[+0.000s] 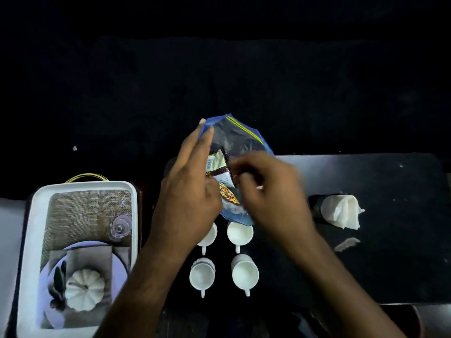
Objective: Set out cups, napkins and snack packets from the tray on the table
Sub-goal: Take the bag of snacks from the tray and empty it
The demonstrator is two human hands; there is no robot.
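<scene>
A blue zip bag (240, 136) with snack packets (218, 164) inside is held up above the dark table (378, 240). My left hand (192, 181) holds the bag's left edge, fingers stretched along it and thumb in front. My right hand (266, 189), blurred, curls its fingers at the bag's opening by the packets. Below the bag several white cups stand in two rows: (240, 234), (202, 275), (245, 273), one partly hidden by my left wrist. A holder with white napkins (340, 211) lies at the right. The white tray (34, 240) with a printed picture sits at the left.
A small white scrap (346, 243) lies on the table below the napkins. A yellow curved handle (86, 177) shows behind the tray. The room beyond the table is dark.
</scene>
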